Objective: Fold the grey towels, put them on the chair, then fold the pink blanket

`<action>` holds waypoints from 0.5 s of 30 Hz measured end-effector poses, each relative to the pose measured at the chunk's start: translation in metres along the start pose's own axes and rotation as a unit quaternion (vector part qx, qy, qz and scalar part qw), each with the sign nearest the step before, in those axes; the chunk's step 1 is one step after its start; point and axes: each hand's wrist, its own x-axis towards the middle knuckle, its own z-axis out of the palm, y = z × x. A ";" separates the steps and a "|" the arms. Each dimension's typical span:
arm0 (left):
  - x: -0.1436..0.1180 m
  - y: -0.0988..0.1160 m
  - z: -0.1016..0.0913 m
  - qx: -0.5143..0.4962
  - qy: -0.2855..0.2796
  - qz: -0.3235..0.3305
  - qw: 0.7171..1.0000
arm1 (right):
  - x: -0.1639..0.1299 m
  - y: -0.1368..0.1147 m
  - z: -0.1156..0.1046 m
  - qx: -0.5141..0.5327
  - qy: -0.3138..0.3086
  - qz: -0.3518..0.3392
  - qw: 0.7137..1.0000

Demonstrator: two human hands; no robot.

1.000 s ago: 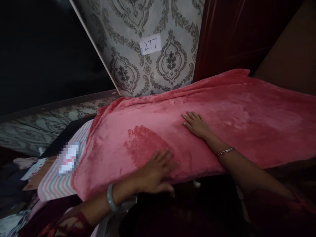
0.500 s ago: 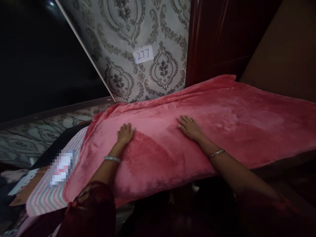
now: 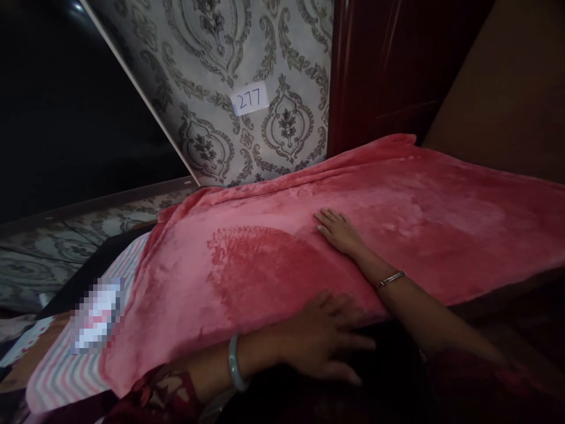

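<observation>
My left hand (image 3: 320,341) had come back from the far left part of the soft pink fleece blanket (image 3: 273,259), where it lay half a second earlier, to the near edge, and it left behind a broad darker patch (image 3: 260,265) where the nap had been brushed the other way. I judged that stroke finished: the pile there lay flat and free of folds. My right hand (image 3: 338,232) had not moved; it rested palm down near the middle of the blanket, its fingers (image 3: 324,218) spread wide and flat, gripping nothing.

My left fingers (image 3: 348,338) were also open and splayed, pointing to the right. They lay across the blanket's front edge, some on the fleece and some past it over the dark space below, and held nothing. A pale green bangle (image 3: 233,362) sat on that wrist, a thin metal bracelet (image 3: 391,278) on the other.

The blanket was spread over a raised surface I could not see. A pink-and-white striped cloth (image 3: 66,374) showed from under its left end. Behind it stood a grey damask-patterned panel (image 3: 212,76) bearing a paper label marked 277 (image 3: 249,98).
</observation>
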 end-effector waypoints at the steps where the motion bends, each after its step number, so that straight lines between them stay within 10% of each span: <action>1: -0.002 0.009 -0.001 -0.033 -0.012 0.038 0.999 | 0.000 0.000 0.000 0.001 -0.002 0.001 1.000; 4: -0.009 0.002 -0.017 -0.084 0.027 0.037 0.995 | 0.001 0.000 -0.001 0.009 0.004 0.006 1.000; 7: -0.021 -0.050 -0.048 -0.004 0.166 -0.129 0.978 | 0.003 0.002 0.002 0.042 0.040 0.012 0.998; 11: -0.066 -0.143 -0.085 0.114 0.253 -0.462 0.842 | 0.006 0.008 0.008 0.132 0.138 0.041 0.981; 15: -0.118 -0.207 -0.095 0.157 0.357 -0.487 0.781 | 0.007 0.012 0.006 0.220 0.251 0.090 0.938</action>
